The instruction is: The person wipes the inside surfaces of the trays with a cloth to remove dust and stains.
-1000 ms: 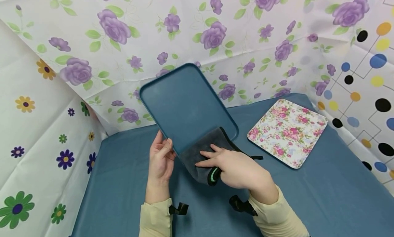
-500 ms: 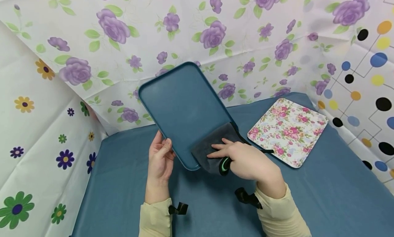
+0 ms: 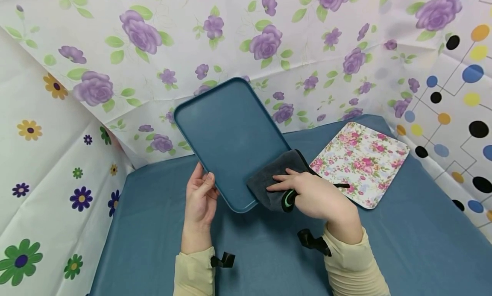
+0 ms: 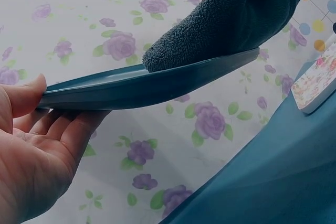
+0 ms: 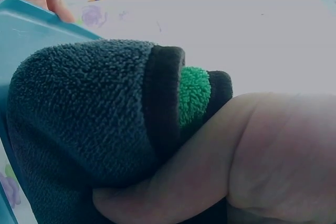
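A blue rectangular tray [image 3: 230,133] is held tilted above the table. My left hand [image 3: 201,197] grips its left long edge, thumb on the upper side and fingers underneath, as the left wrist view shows. A folded dark grey cleaning cloth [image 3: 265,180] with black binding and a green inner side lies over the tray's lower right part, hanging past the rim. My right hand [image 3: 311,193] holds this cloth against the tray. Its fingers are spread on top, and the thumb [image 5: 157,192] presses the cloth's near side in the right wrist view. The fingers' far side is hidden there.
A square board [image 3: 361,168] with a pink floral print lies on the blue-covered table [image 3: 153,232] at the right, close to my right hand. Patterned cloth walls [image 3: 215,52] enclose the table at the back and both sides.
My right hand has slid the cloth right and slightly up across the tray's lower end, uncovering the bottom corner. The left hand and tray have stayed nearly still.
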`<state>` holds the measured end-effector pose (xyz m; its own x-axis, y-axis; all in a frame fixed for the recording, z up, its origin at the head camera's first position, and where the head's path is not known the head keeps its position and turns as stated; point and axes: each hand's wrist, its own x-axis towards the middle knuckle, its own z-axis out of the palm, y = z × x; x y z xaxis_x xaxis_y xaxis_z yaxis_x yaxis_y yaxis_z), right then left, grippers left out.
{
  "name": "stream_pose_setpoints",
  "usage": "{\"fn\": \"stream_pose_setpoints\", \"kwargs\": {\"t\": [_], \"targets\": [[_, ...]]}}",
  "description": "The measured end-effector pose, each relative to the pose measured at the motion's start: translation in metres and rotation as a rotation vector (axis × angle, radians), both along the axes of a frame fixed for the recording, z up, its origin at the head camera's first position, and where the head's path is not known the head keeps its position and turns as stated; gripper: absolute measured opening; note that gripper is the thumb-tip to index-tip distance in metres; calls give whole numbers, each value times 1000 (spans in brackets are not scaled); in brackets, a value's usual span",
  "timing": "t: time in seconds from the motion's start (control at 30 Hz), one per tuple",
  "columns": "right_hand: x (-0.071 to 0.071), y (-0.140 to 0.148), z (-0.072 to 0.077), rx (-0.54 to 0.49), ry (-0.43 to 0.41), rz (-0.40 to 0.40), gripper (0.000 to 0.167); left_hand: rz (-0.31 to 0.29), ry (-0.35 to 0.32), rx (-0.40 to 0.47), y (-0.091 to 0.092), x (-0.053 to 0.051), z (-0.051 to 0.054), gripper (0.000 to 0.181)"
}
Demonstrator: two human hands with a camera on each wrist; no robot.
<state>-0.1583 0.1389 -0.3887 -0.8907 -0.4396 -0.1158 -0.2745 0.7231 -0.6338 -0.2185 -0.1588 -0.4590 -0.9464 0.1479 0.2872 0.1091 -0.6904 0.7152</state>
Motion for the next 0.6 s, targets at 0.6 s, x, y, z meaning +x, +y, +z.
{"fn": "stream_pose_setpoints", "kwargs": {"t": [0.6], "targets": [[-1, 6, -2, 20, 12, -26, 86, 0, -2, 6, 1, 1, -1, 58]]}}
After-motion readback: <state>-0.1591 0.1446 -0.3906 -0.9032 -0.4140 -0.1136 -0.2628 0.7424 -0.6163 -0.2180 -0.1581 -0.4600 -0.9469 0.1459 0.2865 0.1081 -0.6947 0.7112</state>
